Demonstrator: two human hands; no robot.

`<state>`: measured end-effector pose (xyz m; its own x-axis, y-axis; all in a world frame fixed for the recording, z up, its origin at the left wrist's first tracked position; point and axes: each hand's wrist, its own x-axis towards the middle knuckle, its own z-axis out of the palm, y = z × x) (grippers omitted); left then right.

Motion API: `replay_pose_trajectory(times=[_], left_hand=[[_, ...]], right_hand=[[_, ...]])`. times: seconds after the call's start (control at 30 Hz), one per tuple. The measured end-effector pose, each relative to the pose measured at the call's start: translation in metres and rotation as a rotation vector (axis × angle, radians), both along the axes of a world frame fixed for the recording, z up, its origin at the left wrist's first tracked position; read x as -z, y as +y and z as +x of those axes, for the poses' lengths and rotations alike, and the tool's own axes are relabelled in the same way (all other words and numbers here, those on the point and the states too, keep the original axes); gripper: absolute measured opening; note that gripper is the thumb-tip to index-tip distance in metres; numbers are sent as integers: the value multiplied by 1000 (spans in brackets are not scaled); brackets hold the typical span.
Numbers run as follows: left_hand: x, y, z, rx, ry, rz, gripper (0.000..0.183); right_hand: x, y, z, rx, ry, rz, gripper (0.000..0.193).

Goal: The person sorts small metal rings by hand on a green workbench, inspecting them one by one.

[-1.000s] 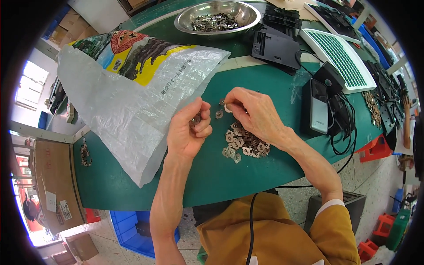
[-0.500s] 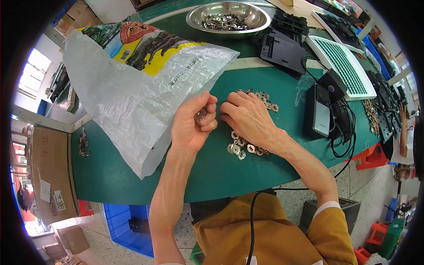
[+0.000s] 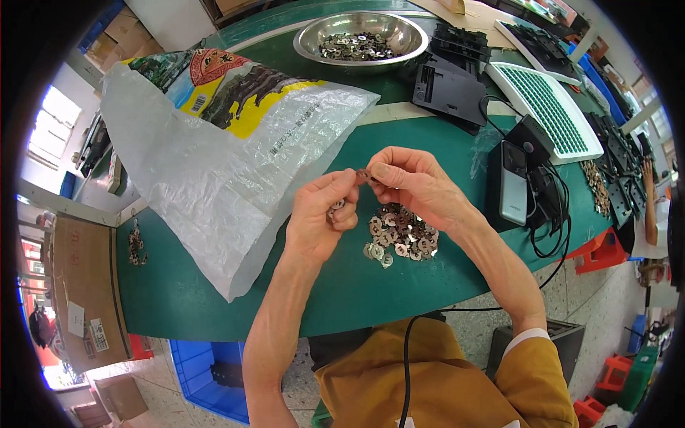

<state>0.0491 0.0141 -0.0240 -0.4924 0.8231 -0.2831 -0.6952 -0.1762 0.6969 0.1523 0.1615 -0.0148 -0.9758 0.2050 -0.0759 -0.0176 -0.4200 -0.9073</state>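
My left hand (image 3: 322, 214) is curled around several small round metal pieces, some showing between its fingers. Its thumb and forefinger meet my right hand (image 3: 417, 184) at one small metal piece (image 3: 364, 175), which both pinch above the green tabletop (image 3: 321, 299). The piece is partly covered by the fingertips. Below my right hand lies a loose pile of flat round metal pieces with cut-outs (image 3: 399, 235). To the left of my left hand spreads a large white plastic sack (image 3: 214, 171) with a coloured print.
A steel bowl (image 3: 414, 53) of similar pieces stands at the back. Black plastic parts (image 3: 449, 93), a white tray with green rows (image 3: 546, 107) and a cabled black device (image 3: 505, 185) lie to the right. A small metal heap (image 3: 137, 246) sits far left, near a cardboard box (image 3: 82, 285).
My right hand has lifted from the pile and now meets my left fingertips at a small metal piece. More of the pile shows.
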Motion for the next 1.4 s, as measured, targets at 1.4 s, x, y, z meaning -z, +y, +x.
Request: replay_pose_trajectory(times=[1.4], left_hand=[[7, 3, 7, -27, 108, 41, 12]], right_hand=[[0, -13, 5, 126, 69, 204, 14]])
